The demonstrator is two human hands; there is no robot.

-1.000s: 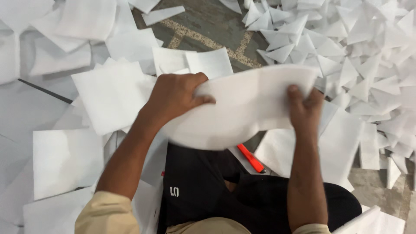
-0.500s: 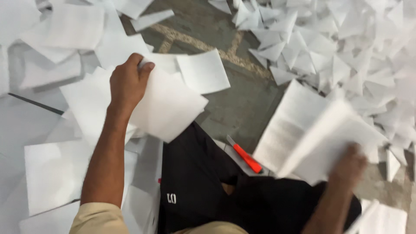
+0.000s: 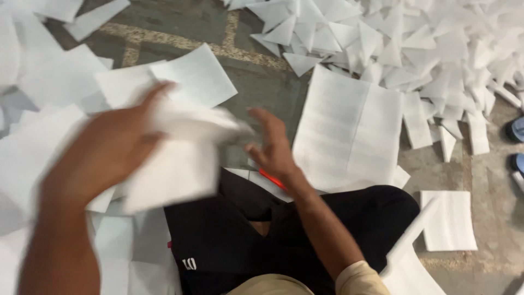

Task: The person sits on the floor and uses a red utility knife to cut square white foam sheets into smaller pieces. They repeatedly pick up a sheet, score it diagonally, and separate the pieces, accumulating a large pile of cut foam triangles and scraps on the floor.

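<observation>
My left hand is up close to the camera and blurred, fingers curled around a white sheet that hangs crumpled over my lap. My right hand is just beside the sheet's right edge, fingers spread and loose, gripping nothing; whether a fingertip touches the sheet I cannot tell through the blur. Under that hand a red pen peeks out on the floor beside my black trousers. To the right lies a flat stack of white sheets on the grey floor, and beyond it a heap of folded white triangles. More loose sheets are scattered on my left, and one small square sheet sits apart by my right knee.
</observation>
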